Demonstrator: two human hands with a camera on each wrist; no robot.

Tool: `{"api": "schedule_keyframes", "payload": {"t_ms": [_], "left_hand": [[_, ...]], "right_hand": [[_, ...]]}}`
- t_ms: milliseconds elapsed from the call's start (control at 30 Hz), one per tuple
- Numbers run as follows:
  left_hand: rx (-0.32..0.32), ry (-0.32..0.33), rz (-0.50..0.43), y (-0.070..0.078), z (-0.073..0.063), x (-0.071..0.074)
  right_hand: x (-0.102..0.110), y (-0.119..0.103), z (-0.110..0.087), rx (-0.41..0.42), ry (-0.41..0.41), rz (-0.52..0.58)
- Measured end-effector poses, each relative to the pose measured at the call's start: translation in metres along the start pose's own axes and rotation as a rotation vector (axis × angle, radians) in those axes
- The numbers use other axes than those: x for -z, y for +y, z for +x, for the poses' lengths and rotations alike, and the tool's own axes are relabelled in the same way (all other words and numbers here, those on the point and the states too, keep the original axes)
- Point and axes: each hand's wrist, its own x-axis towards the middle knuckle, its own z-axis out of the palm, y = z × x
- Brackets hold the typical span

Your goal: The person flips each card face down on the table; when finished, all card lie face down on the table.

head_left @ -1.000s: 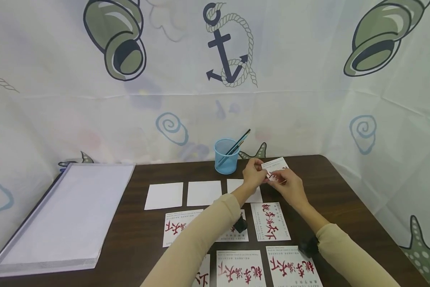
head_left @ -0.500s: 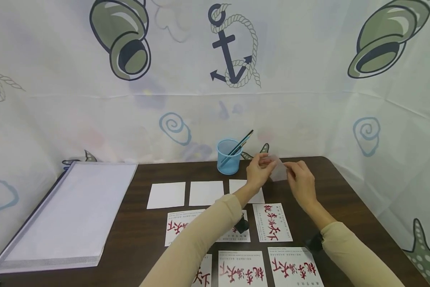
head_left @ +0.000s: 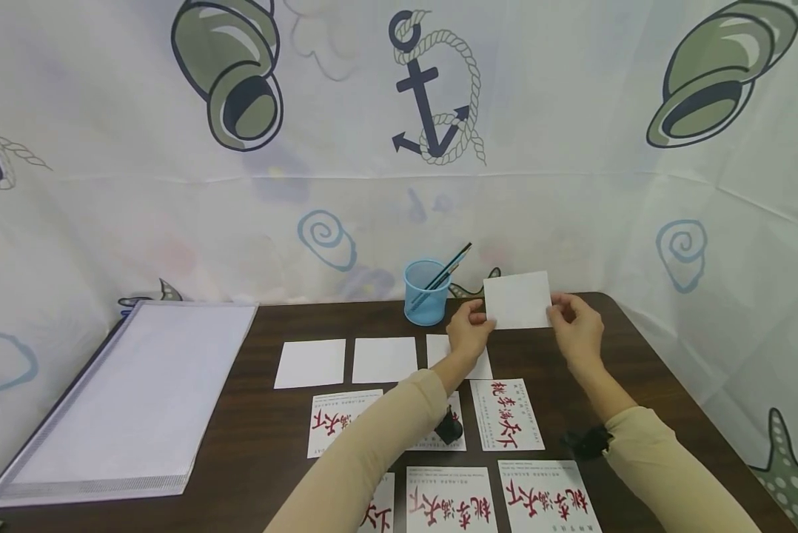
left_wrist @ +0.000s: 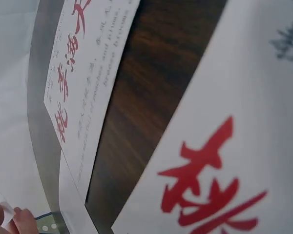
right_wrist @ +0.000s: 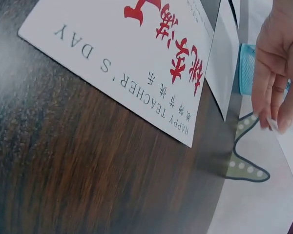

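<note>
A white card (head_left: 517, 300) is held up above the back right of the table, its blank face toward the head camera. My left hand (head_left: 468, 329) pinches its lower left corner. The right edge of that card is between the thumb and fingers of my right hand (head_left: 577, 329). In the right wrist view, a hand (right_wrist: 278, 68) pinches the card's corner. Below lies a row of blank white cards (head_left: 384, 360), the rightmost partly hidden by my left wrist. Nearer are printed cards with red characters (head_left: 508, 416), some covered by my left sleeve.
A light blue cup (head_left: 426, 296) with thin sticks or brushes stands at the back, left of my left hand. A large white panel or pad (head_left: 126, 400) covers the left of the dark wooden table (head_left: 239, 437). A patterned cloth (head_left: 545, 185) hangs behind.
The card in my hands has turned over: its printed red side faced the camera, then it showed edge-tilted, now its blank side does. My right hand has moved right to the card's edge.
</note>
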Motion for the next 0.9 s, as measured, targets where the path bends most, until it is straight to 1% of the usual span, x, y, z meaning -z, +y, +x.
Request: {"api": "schedule_keyframes", "payload": {"t_ms": [67,167,300,500,633,767,900], "left_hand": [[-0.021,-0.003,0.014,-0.001,0.000,0.001],[-0.065,-0.037,0.063,-0.003,0.000,0.002],[-0.115,-0.102,0.178,-0.008,-0.002,0.005],[-0.148,-0.204,0.348,-0.011,-0.011,0.008],[-0.173,-0.248,0.458,-0.011,-0.016,0.009],[-0.180,-0.275,0.516,-0.012,-0.017,0.009],[-0.170,-0.293,0.567,-0.013,-0.017,0.007]], "right_hand": [[0.001,0.002,0.000,-0.040,-0.028,-0.010],[0.002,0.008,0.001,-0.073,-0.063,-0.068],[0.005,0.017,0.000,-0.098,-0.128,-0.136],[0.011,0.031,-0.006,-0.117,-0.235,-0.207],[0.014,0.039,-0.008,-0.135,-0.306,-0.253],[0.015,0.044,-0.010,-0.167,-0.369,-0.289],[0.016,0.046,-0.011,-0.196,-0.406,-0.303]]}}
